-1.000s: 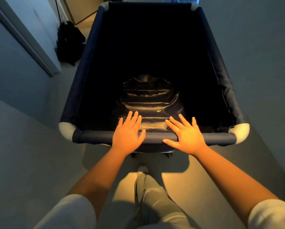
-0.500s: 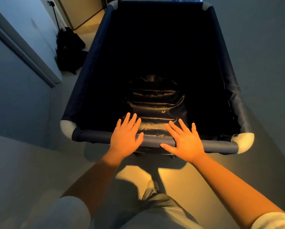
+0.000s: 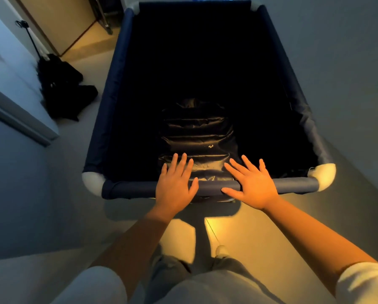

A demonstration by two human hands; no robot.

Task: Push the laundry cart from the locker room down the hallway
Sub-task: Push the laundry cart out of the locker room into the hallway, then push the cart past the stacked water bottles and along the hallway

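Observation:
A dark blue fabric laundry cart (image 3: 131,188) with white corner joints fills the middle of the view, its long side running away from me. My left hand (image 3: 174,185) and my right hand (image 3: 252,184) both lie flat on the padded near rail, fingers straight and pointing forward, thumbs along the rail. They press on it side by side near its middle. A shiny black padded item (image 3: 196,132) lies on the dark cart bottom just beyond my fingers.
A grey wall runs close along the cart's right side. On the left are a wall with a door frame (image 3: 19,123) and a black bag with a raised handle (image 3: 60,86) on the floor. A lit doorway (image 3: 78,40) lies ahead at the left.
The cart and I have rolled forward down the hallway. The black bag and door frame have slid nearer, and the lit doorway ahead shows more. Both hands stay flat on the rail.

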